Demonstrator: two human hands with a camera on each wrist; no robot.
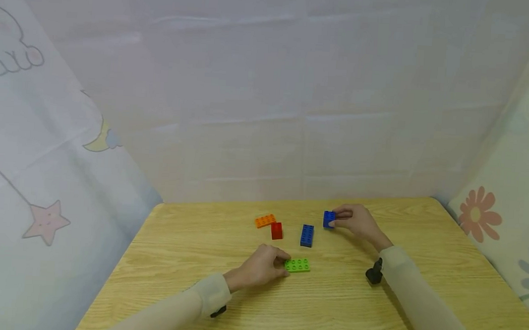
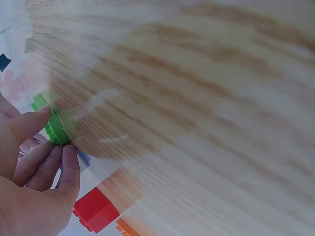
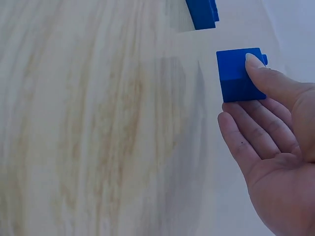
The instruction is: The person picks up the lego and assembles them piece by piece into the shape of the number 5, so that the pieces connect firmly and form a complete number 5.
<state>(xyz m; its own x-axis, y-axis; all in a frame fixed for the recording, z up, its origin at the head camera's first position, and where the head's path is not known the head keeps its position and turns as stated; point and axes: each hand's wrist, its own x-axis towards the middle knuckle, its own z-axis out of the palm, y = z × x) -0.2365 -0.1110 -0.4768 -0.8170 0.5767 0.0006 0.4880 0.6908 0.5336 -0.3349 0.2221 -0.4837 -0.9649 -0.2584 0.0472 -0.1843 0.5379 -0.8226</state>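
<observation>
Pinching the green toy brick point(image 1: 299, 265) in my left hand point(image 1: 260, 268) and the short blue brick point(image 1: 328, 218) in my right hand point(image 1: 356, 221), I judge both light, stiff, best side-gripped.

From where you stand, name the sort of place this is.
Likely a screened-off play corner, perhaps indoors: toy bricks on a wooden table, with printed sheets at its sides.

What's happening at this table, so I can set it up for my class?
A person is handling toy bricks on a wooden table. The left hand grips one end of a green brick, while the right hand pinches a small blue block. Three pieces are not being held: a longer blue brick, a red block, and an orange brick close beside the red one. No bricks are joined together.
</observation>
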